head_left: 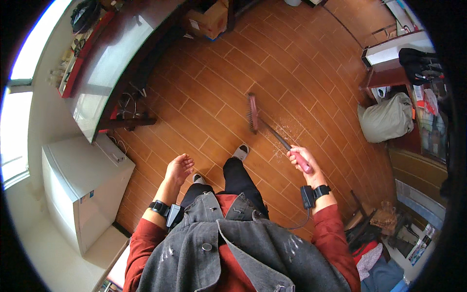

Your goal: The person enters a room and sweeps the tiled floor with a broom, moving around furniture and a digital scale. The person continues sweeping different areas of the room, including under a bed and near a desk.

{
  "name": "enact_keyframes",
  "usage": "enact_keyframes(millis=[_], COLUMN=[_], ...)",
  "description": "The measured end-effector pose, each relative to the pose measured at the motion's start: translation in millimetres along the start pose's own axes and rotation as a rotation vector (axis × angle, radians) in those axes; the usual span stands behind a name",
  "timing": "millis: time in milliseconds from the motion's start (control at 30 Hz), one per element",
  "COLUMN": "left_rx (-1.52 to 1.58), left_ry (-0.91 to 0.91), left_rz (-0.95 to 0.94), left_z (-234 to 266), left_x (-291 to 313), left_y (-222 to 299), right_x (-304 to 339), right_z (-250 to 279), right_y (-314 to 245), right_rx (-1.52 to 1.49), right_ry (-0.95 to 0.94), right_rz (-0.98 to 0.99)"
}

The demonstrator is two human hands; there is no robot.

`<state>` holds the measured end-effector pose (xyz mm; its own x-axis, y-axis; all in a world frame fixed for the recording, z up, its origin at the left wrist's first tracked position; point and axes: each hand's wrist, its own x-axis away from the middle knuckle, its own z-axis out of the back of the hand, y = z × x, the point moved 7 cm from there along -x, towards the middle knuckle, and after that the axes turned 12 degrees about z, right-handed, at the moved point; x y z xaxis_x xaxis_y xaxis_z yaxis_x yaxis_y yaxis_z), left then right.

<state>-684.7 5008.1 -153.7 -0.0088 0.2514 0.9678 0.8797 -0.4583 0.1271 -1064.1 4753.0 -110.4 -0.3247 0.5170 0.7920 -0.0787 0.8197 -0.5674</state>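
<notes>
My right hand (305, 161) is closed around the pink grip of a broom (275, 134). Its dark shaft runs forward and left to a pink head with dark bristles, which is at the tiled floor ahead of my feet. Pale crumbs (287, 134) are scattered over the tiles beside the shaft, right of the broom head. My left hand (180, 168) hangs free in front of my left leg, fingers stretched out and slightly bent, holding nothing. Both wrists carry black straps with small boxes.
To the left stand a white fridge (92, 170) and a dark table with a glass top (104, 73). A cardboard box (209, 20) sits at the far side. On the right, a grey-green bag (386, 119) bulges from a cabinet. Clothes (382, 272) are heaped at the lower right.
</notes>
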Motion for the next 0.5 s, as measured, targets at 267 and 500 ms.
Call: enact_keyframes(millis=[267, 500], left_rx=[-0.023, -0.076], left_ry=[0.021, 0.02], left_rz=[0.029, 0.077], left_z=[-24.8, 7.7], left_x=[-7.3, -28.0], left_y=[22.3, 44.0], right_x=[-8.7, -58.1], right_z=[-37.7, -176.2], right_y=[21.3, 110.3], right_rx=[0.011, -0.275], right_ry=[-0.171, -0.407], right_rz=[-0.147, -0.36])
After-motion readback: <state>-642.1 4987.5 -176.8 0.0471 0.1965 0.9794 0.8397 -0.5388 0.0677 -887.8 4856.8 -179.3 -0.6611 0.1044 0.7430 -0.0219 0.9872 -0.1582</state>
